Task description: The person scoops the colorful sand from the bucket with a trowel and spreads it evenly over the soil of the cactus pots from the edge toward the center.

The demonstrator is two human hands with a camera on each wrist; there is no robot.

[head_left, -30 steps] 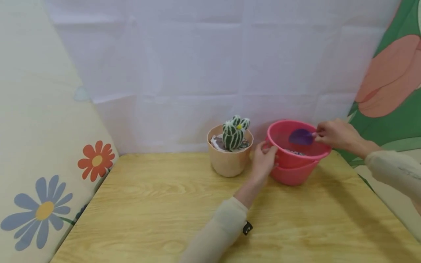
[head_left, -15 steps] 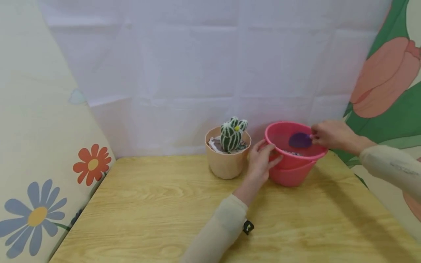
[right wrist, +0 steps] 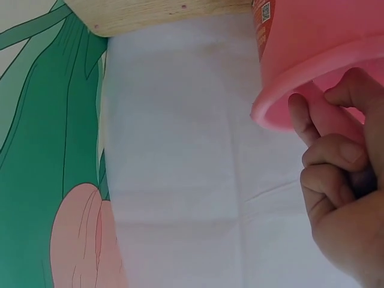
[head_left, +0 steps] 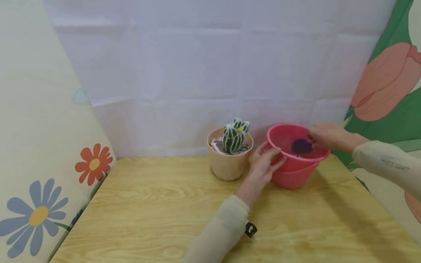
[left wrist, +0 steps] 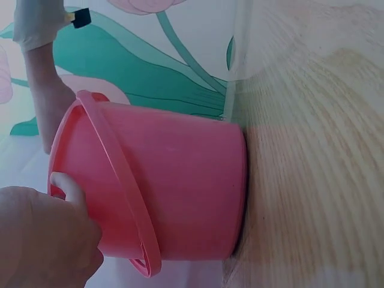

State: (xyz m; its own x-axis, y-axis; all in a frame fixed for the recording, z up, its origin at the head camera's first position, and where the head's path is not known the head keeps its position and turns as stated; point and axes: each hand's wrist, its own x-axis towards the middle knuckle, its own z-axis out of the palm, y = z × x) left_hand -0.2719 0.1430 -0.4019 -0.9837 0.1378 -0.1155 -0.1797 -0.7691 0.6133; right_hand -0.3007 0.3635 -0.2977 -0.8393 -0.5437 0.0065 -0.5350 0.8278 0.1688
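A pink bucket (head_left: 292, 177) stands upright at the back right of the table, its handle hanging down across the front wall. My left hand (head_left: 261, 164) grips the bucket's near-left rim; the left wrist view shows that hand (left wrist: 48, 234) with one digit up at the rim. Over the bucket's right side, my right hand (head_left: 327, 135) holds a small shovel, whose purple blade (head_left: 302, 146) is down inside. In the right wrist view, fingers curl round the shovel's pink handle (right wrist: 330, 117). Only a sliver of greyish loose bits shows in the bucket.
A peach pot (head_left: 227, 166) with a striped green cactus (head_left: 233, 138) stands just left of the bucket on the wood-grain table (head_left: 158, 212). White cloth (head_left: 184, 65) hangs behind, with flower-printed walls on both sides. A small black object (head_left: 250, 229) shows by the left sleeve.
My right hand has moved left and slightly down, lowering the shovel blade deeper into the bucket. The left hand's fingers have spread and shifted along the rim. The bucket and pot stay in place.
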